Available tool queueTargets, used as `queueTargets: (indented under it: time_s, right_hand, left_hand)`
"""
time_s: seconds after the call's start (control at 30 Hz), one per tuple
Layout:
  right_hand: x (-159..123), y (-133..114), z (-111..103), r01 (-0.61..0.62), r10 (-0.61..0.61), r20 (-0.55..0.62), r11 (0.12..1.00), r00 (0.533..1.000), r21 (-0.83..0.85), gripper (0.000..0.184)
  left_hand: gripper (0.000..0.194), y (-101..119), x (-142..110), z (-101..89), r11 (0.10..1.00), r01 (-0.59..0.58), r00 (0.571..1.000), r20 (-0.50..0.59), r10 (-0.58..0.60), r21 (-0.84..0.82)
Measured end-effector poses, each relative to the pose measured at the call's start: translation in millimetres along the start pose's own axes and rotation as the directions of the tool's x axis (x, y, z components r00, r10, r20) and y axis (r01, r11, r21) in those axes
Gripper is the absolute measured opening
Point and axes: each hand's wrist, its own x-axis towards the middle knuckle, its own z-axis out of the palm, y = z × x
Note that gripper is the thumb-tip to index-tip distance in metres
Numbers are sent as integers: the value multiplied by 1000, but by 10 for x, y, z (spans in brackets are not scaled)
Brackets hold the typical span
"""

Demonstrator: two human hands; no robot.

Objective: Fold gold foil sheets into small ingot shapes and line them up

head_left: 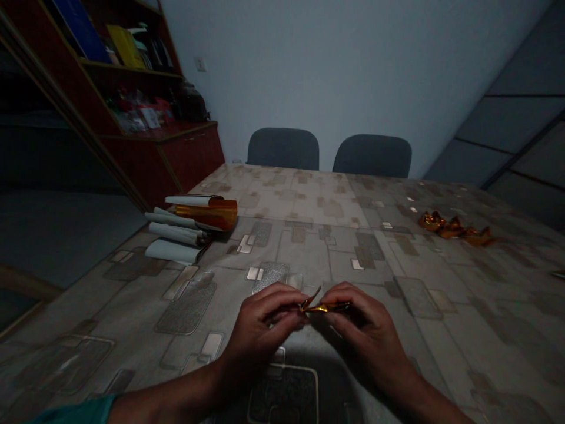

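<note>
The left hand (260, 324) and the right hand (366, 335) both grip a folded strip of gold foil (325, 306) between thumbs and fingers, holding it just above the patterned table cover (309, 259). White paper rolls (172, 232) and an orange foil sheet (216, 215) lie far left; crumpled gold foil pieces (454, 228) lie well right.

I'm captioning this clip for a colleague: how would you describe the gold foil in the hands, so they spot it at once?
Near the edge of the patterned tabletop, the left hand and right hand meet. Pinched between them is a narrow folded strip of gold foil, unlike the crumpled gold foil pieces lying off to the right.
</note>
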Motion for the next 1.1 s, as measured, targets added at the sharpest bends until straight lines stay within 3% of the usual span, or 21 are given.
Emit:
queueTargets:
  time_s: [0.1,0.23,0.37,0.6,0.83,1.1]
  right_hand:
    - [16,-3,-13,-46,45,21,997,999,58,8]
    - [38,-6,-32,-56,48,93,994,995,92,5]
    - [29,-1,-27,-90,69,171,989,983,115,10]
    - [-6,38,-17,-136,112,232,986,966,93,19]
    - [24,1,-19,-106,88,226,992,970,69,15]
    - [47,40,-36,-69,79,62,988,995,-139,10]
  left_hand:
    - [11,-20,-9,11,993,19,998,53,-13,-116]
    - [22,-135,14,32,921,176,980,154,-129,-347]
    - [25,-237,59,38,859,294,955,172,-243,-420]
    - [31,-234,65,59,757,411,910,283,-304,-508]
    - [32,-234,70,26,769,402,912,292,-289,-497]
    - [41,-230,55,10,833,351,934,227,-276,-429]
